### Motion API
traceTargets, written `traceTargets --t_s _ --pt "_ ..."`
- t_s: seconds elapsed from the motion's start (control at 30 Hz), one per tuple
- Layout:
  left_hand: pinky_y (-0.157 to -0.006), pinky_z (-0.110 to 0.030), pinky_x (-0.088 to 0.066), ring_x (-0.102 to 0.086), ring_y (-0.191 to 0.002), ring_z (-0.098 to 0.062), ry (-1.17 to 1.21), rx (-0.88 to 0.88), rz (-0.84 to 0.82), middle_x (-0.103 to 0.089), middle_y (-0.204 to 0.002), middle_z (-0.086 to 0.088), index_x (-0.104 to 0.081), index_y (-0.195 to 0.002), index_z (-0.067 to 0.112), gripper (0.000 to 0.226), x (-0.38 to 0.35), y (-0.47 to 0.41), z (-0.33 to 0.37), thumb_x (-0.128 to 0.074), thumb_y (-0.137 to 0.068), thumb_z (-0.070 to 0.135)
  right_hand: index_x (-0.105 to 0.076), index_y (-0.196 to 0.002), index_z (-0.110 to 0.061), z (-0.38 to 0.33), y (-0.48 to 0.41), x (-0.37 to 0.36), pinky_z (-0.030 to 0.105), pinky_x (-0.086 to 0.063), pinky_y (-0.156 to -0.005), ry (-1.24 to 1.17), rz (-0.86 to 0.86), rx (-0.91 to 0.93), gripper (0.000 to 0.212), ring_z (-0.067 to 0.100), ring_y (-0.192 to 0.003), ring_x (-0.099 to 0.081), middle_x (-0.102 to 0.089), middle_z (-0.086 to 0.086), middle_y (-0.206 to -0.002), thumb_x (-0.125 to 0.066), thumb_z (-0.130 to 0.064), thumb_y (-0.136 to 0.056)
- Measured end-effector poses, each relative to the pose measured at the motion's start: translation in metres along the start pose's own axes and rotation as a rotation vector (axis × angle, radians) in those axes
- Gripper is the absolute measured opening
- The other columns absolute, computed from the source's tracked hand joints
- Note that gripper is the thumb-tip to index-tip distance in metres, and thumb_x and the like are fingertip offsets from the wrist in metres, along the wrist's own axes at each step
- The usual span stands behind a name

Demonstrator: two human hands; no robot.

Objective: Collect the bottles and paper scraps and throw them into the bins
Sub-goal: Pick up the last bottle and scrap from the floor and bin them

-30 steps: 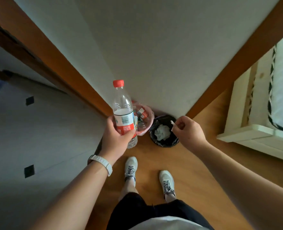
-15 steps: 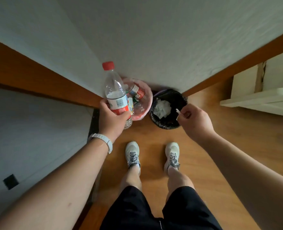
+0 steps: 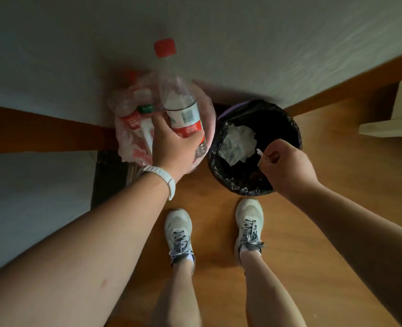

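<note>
Two bins: a pink-lined bin and a black-lined bin stand side by side on the wooden floor, against the wall and just ahead of the person's shoes.
Left hand: fingers and thumb are curled round the lower body of a clear plastic bottle, gripping it at the red band of its label; a white wristband sits on the wrist.
Bottle: roughly upright, its red cap leaning toward the wall, held over the mouth of the pink-lined bin; whether its base touches anything inside cannot be told.
Pink-lined bin, contents: other bottles with red labels and a green cap, blurred.
Right hand: fingers curled, thumb and forefinger pinching a small white paper scrap.
Paper scrap: pokes out of the pinch over the near right side of the black-lined bin's mouth.
Black-lined bin, contents: crumpled white paper lying inside.
</note>
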State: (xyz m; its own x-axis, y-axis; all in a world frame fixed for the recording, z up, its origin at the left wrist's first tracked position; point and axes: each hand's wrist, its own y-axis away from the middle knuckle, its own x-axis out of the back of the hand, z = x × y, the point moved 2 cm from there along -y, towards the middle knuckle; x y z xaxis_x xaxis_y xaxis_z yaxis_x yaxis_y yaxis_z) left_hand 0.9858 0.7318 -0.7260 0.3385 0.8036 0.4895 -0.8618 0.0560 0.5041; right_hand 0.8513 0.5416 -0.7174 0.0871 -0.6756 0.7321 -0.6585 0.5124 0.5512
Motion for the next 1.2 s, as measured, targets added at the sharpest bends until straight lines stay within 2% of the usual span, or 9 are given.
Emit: traceTargets --t_s 0.1,0.2,0.27,0.37,0.57,0.7,0.9,1.03,1.2 --pt "-0.09 -0.021 -0.041 -0.05 -0.106 -0.003 0.003 -0.019 0.066 -0.047 -0.119 0.014 -0.03 -0.139 0.025 0.083 -0.027 -0.024 -0.018 -0.082 -0.075 0.025 -0.062 -0.1 -0.017 0.026 -0.029 -0.027 0.028 -0.039 -0.063 0.052 -0.018 0.023 0.015 0.023 -0.082 -0.058 -0.063 0.003 -0.095 -0.059 -0.024 -0.087" --pt "-0.103 -0.032 -0.044 -0.05 -0.123 -0.011 -0.01 -0.015 0.129 -0.047 -0.135 0.008 -0.026 -0.145 0.026 0.09 -0.04 -0.043 -0.037 -0.082 -0.075 0.03 -0.061 -0.101 -0.017 0.047 -0.047 -0.048 0.029 -0.041 -0.065 0.08 -0.033 0.029 0.015 0.023 -0.085 -0.057 -0.06 0.001 -0.097 -0.057 -0.022 -0.087" --pt "-0.106 -0.035 -0.044 -0.05 -0.127 -0.013 -0.035 -0.019 0.158 -0.047 -0.14 0.006 -0.025 -0.148 0.025 0.092 -0.043 -0.05 -0.046 -0.081 -0.075 0.036 -0.061 -0.102 -0.017 0.054 -0.052 -0.058 0.031 -0.045 -0.067 0.089 -0.029 0.06 0.017 0.023 -0.086 -0.057 -0.059 0.001 -0.097 -0.057 -0.023 -0.087" --pt "-0.097 -0.027 -0.05 -0.055 -0.116 -0.006 0.009 -0.034 0.149 -0.053 -0.132 0.008 -0.03 -0.145 0.023 0.082 -0.044 -0.049 -0.048 -0.078 -0.079 0.028 -0.063 -0.104 -0.017 0.053 -0.051 -0.059 0.033 -0.05 -0.07 0.098 -0.012 0.091 0.022 0.022 -0.085 -0.057 -0.057 0.0 -0.097 -0.061 -0.028 -0.086" --pt "-0.102 -0.038 -0.049 -0.051 -0.123 -0.011 -0.079 -0.057 0.076 -0.051 -0.137 0.005 -0.038 -0.141 0.024 0.064 -0.027 -0.024 -0.028 -0.068 -0.085 0.018 -0.062 -0.116 -0.017 0.03 -0.031 -0.032 0.031 -0.043 -0.07 0.281 -0.036 0.197 0.033 0.028 -0.104 -0.055 -0.058 0.004 -0.114 -0.057 -0.036 -0.09" --pt "-0.107 -0.035 -0.043 -0.047 -0.129 -0.014 -0.254 -0.19 -0.002 -0.05 -0.14 0.001 -0.044 -0.14 0.018 0.055 0.0 0.004 0.0 -0.064 -0.089 0.022 -0.061 -0.119 -0.016 0.004 -0.014 0.0 0.04 -0.048 -0.082 0.364 -0.038 0.255 0.04 0.031 -0.107 -0.054 -0.059 0.005 -0.115 -0.053 -0.042 -0.089" --pt "-0.106 -0.031 -0.041 -0.046 -0.13 -0.017 -0.48 -0.428 -0.151 -0.05 -0.142 -0.003 -0.046 -0.14 0.017 0.054 0.057 0.041 0.042 -0.064 -0.09 0.023 -0.058 -0.125 -0.019 -0.044 0.029 0.056 0.04 -0.044 -0.091 0.414 -0.014 0.3 0.043 0.028 -0.114 -0.052 -0.056 0.003 -0.124 -0.05 -0.044 -0.092" --pt "-0.105 -0.043 -0.044 -0.046 -0.131 -0.025 -0.696 -0.617 -0.238 -0.05 -0.142 -0.007 -0.05 -0.137 0.012 0.054 0.094 0.07 0.075 -0.066 -0.088 0.027 -0.054 -0.131 -0.024 -0.078 0.07 0.097 0.04 -0.041 -0.096 0.467 0.014 0.335 0.046 0.026 -0.12 -0.049 -0.053 -0.001 -0.131 -0.048 -0.048 -0.093" --pt "-0.104 -0.04 -0.04 -0.046 -0.129 -0.027 -0.802 -0.758 -0.247 -0.051 -0.141 -0.009 -0.053 -0.134 0.012 0.051 0.143 0.112 0.12 -0.063 -0.088 0.033 -0.053 -0.131 -0.027 -0.113 0.132 0.141 0.041 -0.04 -0.098 0.519 0.042 0.347 0.046 0.024 -0.122 -0.047 -0.052 -0.003 -0.131 -0.046 -0.052 -0.092"
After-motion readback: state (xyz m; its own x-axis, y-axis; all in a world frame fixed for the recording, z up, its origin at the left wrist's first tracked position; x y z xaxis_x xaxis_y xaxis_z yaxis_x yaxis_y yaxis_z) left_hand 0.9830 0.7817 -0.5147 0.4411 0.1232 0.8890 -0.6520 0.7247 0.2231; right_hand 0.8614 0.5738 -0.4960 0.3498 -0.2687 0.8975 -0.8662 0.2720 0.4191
